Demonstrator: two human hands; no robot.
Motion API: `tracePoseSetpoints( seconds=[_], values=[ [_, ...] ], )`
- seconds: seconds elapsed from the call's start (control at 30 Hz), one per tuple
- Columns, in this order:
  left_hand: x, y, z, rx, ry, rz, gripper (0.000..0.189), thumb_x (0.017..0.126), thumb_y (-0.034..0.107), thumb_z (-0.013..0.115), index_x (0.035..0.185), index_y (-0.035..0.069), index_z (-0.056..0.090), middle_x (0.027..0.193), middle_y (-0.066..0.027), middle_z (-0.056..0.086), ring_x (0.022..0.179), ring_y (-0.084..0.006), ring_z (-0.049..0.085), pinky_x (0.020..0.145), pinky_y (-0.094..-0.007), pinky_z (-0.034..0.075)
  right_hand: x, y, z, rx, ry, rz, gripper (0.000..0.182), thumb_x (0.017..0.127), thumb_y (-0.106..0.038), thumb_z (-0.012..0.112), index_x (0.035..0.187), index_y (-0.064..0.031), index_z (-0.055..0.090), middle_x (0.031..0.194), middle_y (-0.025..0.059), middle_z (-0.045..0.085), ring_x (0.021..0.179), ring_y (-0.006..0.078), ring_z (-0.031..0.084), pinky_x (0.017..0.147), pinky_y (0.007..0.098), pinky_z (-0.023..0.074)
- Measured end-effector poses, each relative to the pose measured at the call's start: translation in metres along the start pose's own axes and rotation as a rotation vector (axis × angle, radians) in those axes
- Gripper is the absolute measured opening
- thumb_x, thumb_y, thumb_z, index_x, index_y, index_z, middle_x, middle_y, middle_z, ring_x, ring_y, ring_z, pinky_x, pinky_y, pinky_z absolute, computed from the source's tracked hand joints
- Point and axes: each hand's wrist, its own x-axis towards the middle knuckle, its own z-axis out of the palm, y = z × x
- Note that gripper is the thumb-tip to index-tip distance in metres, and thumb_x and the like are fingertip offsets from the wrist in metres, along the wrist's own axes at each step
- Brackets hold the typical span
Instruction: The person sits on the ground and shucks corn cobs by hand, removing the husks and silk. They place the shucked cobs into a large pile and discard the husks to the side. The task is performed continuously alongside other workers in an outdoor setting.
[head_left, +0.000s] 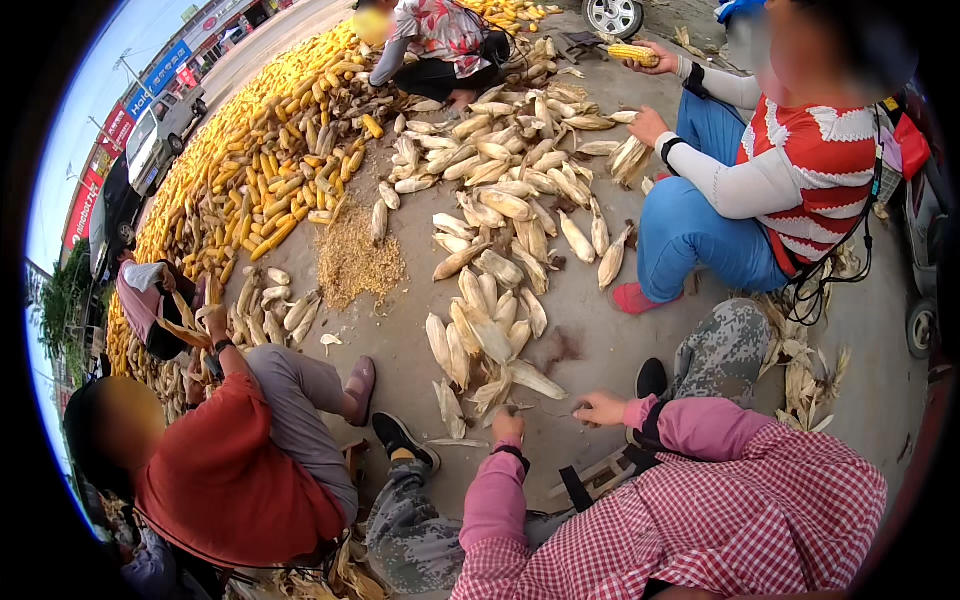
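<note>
My left hand (509, 424), its fingers curled, is low at the near end of a pile of corn ears in dry husks (491, 330). A thin pale strip shows at its fingertips; whether the hand grips it cannot be told. To its right is my right hand (602, 409), fingers bent and pointing left over the concrete. A small dark thing shows at its fingertips, too small to name, and a faint thin line runs between the hands. A loose husk (450, 409) lies just left of my left hand.
A large heap of husked yellow corn cobs (277, 172) fills the upper left. Loose kernels (356, 259) lie beside it. One person sits at left, another at right with a corn cob (632, 54), and others crouch farther off. A low wooden stool (600, 472) stands between my legs.
</note>
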Motion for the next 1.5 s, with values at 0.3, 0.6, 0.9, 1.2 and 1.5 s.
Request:
tracePoseSetpoints(
  seconds=[0.3, 0.6, 0.9, 1.2, 1.5],
  values=[
    [0.013, 0.073, -0.051, 0.060, 0.469, -0.033, 0.031, 0.073, 0.009, 0.059, 0.102, -0.002, 0.054, 0.105, -0.0224, 0.052, 0.102, -0.0397, 0.049, 0.087, -0.0441, 0.040, 0.001, -0.016, 0.000, 0.150, -0.002, 0.056, 0.028, 0.089, -0.019, 0.056, 0.107, 0.0016, 0.059, 0.083, 0.0059, 0.063, 0.067, 0.0115, 0.060, 0.060, 0.0258, 0.0509],
    [0.049, 0.099, -0.033, 0.117, 0.293, 0.297, 0.085, 0.068, 0.028, 0.070, 0.138, 0.003, 0.028, 0.139, -0.0214, 0.031, 0.129, -0.0376, 0.028, 0.106, -0.0443, 0.025, 0.007, -0.011, 0.003, 0.167, -0.012, 0.033, 0.029, 0.088, -0.021, 0.057, 0.106, 0.0022, 0.059, 0.082, 0.0064, 0.063, 0.068, 0.0121, 0.060, 0.061, 0.0268, 0.0511],
    [0.035, 0.101, 0.035, 0.038, -0.400, 0.409, 0.066, 0.074, 0.028, 0.067, 0.132, 0.010, 0.041, 0.131, -0.0163, 0.042, 0.117, -0.0342, 0.044, 0.097, -0.0401, 0.038, 0.005, -0.022, 0.002, -0.020, -0.027, 0.010, 0.031, 0.088, -0.024, 0.056, 0.109, -0.0023, 0.059, 0.082, 0.0063, 0.065, 0.065, 0.0128, 0.062, 0.062, 0.0279, 0.0507],
    [0.089, 0.080, -0.055, 0.200, 0.204, -0.278, 0.043, 0.077, 0.027, 0.062, 0.109, -0.001, 0.060, 0.098, -0.0238, 0.062, 0.093, -0.0403, 0.058, 0.083, -0.0473, 0.045, 0.006, -0.019, 0.006, -0.183, -0.026, -0.072, 0.034, 0.086, -0.030, 0.054, 0.107, -0.0032, 0.059, 0.080, 0.0084, 0.067, 0.068, 0.0176, 0.064, 0.065, 0.0325, 0.0500],
    [0.079, 0.104, -0.087, 0.030, 0.308, 0.187, 0.031, 0.084, 0.023, 0.052, 0.095, -0.003, 0.065, 0.082, -0.0231, 0.065, 0.077, -0.0392, 0.061, 0.072, -0.0445, 0.046, 0.008, -0.006, 0.005, -0.203, 0.056, -0.161, 0.037, 0.082, -0.033, 0.054, 0.106, -0.0050, 0.062, 0.082, 0.0127, 0.067, 0.080, 0.0278, 0.065, 0.076, 0.0375, 0.0487]
  ],
)
